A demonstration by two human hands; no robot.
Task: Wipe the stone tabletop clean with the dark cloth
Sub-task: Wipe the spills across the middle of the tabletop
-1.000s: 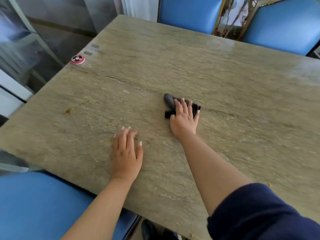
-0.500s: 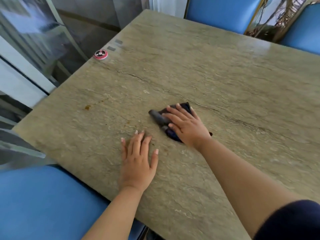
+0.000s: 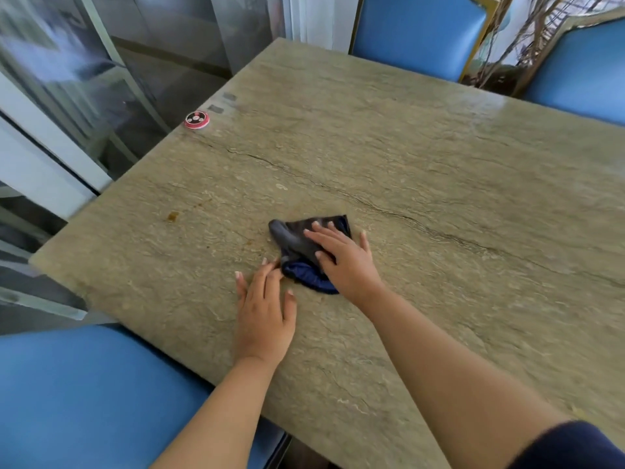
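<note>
my right hand (image 3: 345,262) lies flat on the cloth (image 3: 301,245), fingers straight and spread, pressing it to the bench (image 3: 439,170). my left hand (image 3: 263,313) rests palm down on the stone just beside it, fingers straight, tips touching the cloth's near edge. cloth sits bunched near the bench's middle, toward the near edge. a brown stain (image 3: 172,216) lies to its left. a red disc (image 3: 197,119) sits at the far left edge. blue chairs (image 3: 84,394) surround the bench.

Single head-worn wide-angle view, forward and down, close over the stone tabletop (image 3: 422,170).
</note>
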